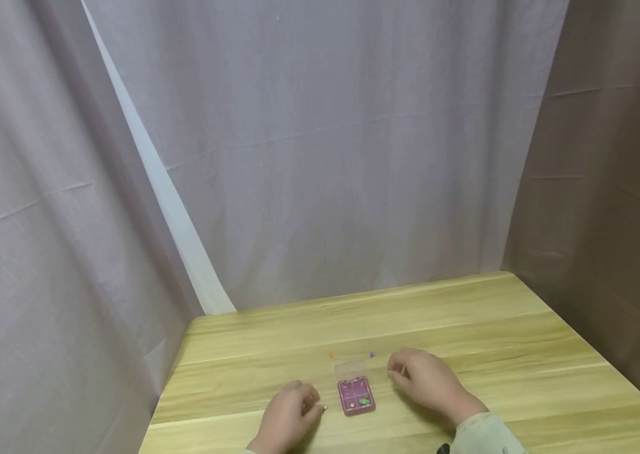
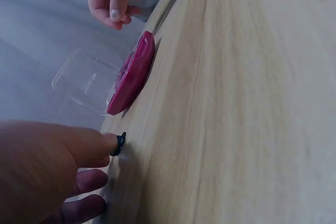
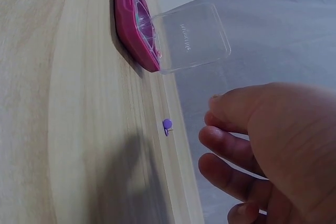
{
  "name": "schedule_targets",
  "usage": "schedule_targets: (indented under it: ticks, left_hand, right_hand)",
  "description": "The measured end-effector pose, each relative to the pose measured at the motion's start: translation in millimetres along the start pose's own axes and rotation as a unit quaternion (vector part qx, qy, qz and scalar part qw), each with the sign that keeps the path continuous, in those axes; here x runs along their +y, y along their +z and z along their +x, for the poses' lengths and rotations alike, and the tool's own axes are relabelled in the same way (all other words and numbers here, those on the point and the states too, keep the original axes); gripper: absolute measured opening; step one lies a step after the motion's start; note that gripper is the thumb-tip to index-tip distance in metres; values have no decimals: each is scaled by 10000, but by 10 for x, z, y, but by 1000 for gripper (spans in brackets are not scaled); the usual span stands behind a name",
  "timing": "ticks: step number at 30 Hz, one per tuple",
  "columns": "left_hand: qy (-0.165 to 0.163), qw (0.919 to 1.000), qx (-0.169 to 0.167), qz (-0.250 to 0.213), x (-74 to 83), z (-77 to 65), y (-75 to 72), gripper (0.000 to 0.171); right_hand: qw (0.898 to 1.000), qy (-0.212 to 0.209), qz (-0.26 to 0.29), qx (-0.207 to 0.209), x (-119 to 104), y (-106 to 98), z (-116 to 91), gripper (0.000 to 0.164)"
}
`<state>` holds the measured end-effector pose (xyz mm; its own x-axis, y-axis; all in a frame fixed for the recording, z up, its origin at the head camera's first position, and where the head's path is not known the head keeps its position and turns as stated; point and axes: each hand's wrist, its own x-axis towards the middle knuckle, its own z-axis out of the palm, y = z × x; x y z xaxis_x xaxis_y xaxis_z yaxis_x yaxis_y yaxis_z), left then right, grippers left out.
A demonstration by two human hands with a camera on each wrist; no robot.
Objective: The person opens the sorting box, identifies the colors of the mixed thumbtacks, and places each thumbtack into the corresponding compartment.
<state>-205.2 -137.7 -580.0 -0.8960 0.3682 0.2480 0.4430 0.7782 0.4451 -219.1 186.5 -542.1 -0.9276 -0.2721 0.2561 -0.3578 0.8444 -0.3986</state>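
A small pink-purple pill box [image 1: 356, 396] lies on the table, its divided tray holding a green piece [image 1: 364, 400] and a small gold-coloured piece [image 1: 352, 405]. Its clear lid [image 2: 88, 81] stands raised on the far side. My left hand [image 1: 288, 417], left of the box, pinches a small dark shiny piece [image 2: 118, 144] at its fingertips, just above the wood; its exact kind is unclear. My right hand [image 1: 426, 381] hovers right of the box with fingers loosely bent and nothing in them. Near it lies a tiny purple piece [image 3: 167, 125] with a round head and a loop.
A tiny orange piece [image 1: 330, 355] lies on the wooden table [image 1: 229, 359] beyond the box. Grey curtains [image 1: 320, 157] hang behind the table and on both sides, with a pale gap [image 1: 166, 189] at the left.
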Motion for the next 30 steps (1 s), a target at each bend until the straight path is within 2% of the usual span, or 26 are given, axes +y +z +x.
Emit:
schedule_targets:
  ticks: [4,9,18,23,30]
  left_hand:
    - [-11,10000,-77,-18,-20,3,15,6]
    - [-68,9999,-132,-74,-42,-3,30,9]
    - [-142,9998,67,-92,-23,-1,18,10]
    - [-118,9995,103,-281,75,70,-19,7]
    - [15,9984,-26,-569,302,159,-56,5]
  right_hand:
    - [10000,12,-28,3,-3,-5,-9,4]
    - [10000,-48,-11,-30,-15,-2,-26,4]
    - [9998,-68,-169,49,-10,9,-8,4]
    - [9999,-69,-111,106,-34,-19,9,4]
    - [10000,44,-65,4,-63,-23,-2,6]
